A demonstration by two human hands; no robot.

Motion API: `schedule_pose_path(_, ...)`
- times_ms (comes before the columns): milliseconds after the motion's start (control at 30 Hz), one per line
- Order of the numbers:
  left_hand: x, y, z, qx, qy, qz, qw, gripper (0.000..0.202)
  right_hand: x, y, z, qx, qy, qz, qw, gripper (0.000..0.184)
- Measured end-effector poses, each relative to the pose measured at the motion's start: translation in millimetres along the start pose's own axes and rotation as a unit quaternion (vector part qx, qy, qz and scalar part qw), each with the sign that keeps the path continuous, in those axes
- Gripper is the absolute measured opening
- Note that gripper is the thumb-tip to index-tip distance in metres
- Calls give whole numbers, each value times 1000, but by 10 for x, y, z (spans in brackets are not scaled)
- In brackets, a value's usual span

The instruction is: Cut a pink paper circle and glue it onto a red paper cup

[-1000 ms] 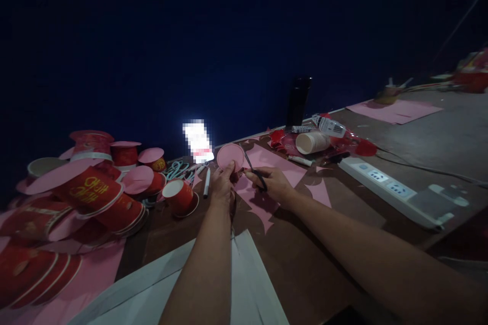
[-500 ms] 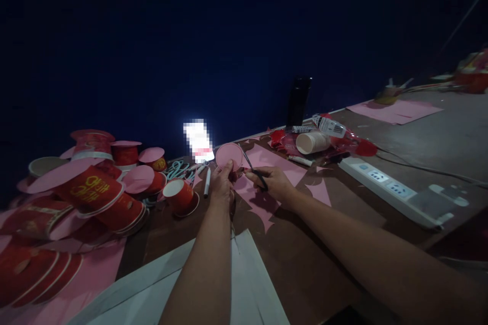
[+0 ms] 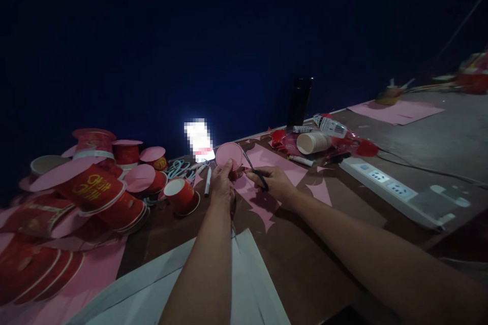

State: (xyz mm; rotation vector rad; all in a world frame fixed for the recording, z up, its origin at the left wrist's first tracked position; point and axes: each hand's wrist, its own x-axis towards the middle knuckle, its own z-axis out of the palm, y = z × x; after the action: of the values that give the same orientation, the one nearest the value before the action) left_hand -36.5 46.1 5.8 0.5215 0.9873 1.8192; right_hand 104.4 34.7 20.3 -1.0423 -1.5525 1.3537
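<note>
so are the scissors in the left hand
No, the right hand holds the scissors, while the left hand holds a pink disc.

Taken from your right hand (image 3: 278, 184), you have passage at five o'clock over bare desk (image 3: 305, 266), between the white sheet (image 3: 251, 282) and your right forearm (image 3: 354, 238). Obstructions noted: red cups (image 3: 89, 190) at nine, nested pale cups (image 3: 314, 142) at two, power strip (image 3: 387, 183) at three.

On the table (image 3: 301, 264), cups (image 3: 95, 193) lie left of the scissors (image 3: 262, 179) (the power strip (image 3: 394, 190) lies right).
</note>
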Motion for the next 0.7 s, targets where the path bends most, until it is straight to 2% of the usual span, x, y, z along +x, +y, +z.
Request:
schedule_pose_path(200,21,-8,-7,-10,15,10,1000,35,0,31,9,18,-14,2,1000,47)
schedule_pose_path(400,13,4,9,-4,16,7,1000,37,-12,3,28,44,-4,30,999,49)
schedule_pose_path(700,-7,-3,22,3,5,19,1000,34,-15,-10,18,54,-12,37,998,50)
